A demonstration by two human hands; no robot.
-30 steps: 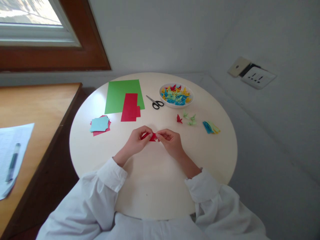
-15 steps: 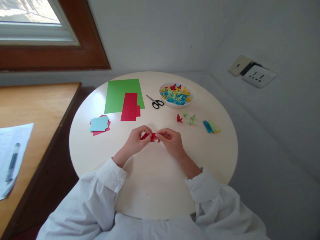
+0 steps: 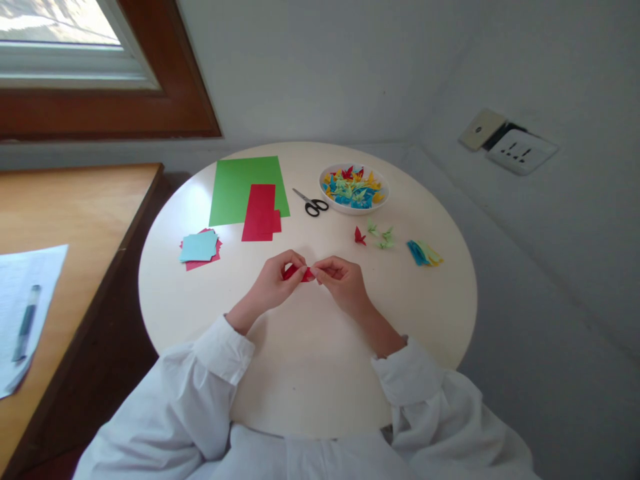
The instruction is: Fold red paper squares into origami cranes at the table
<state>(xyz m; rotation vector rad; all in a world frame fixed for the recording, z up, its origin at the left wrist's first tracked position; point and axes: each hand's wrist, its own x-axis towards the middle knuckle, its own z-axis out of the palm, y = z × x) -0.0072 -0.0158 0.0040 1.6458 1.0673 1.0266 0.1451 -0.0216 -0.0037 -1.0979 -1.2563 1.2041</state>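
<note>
A small piece of folded red paper [image 3: 307, 275] is held over the middle of the round table. My left hand [image 3: 283, 277] pinches its left part between thumb and fingers. At its right end, the thumb and forefinger of my right hand [image 3: 341, 279] are closed on the paper, with the fingers partly hiding it. Beyond my right hand lie a red folded paper crane [image 3: 359, 235] and several pale green cranes [image 3: 387, 237]. A white bowl [image 3: 353, 211] farther back holds many red, yellow, green and blue folded cranes.
Scissors [image 3: 311, 203] with black handles lie beside the bowl. A green sheet [image 3: 230, 190] sits under red paper strips [image 3: 259, 213]. Blue and red squares [image 3: 199, 247] are stacked at left; folded coloured papers [image 3: 423, 253] rest at right. A wooden desk [image 3: 100, 200] stands left of the table [image 3: 295, 400].
Both hands stay in nearly the same place. Slightly less of the red paper shows between the fingertips, and the right fingertips have shifted a little on its end.
</note>
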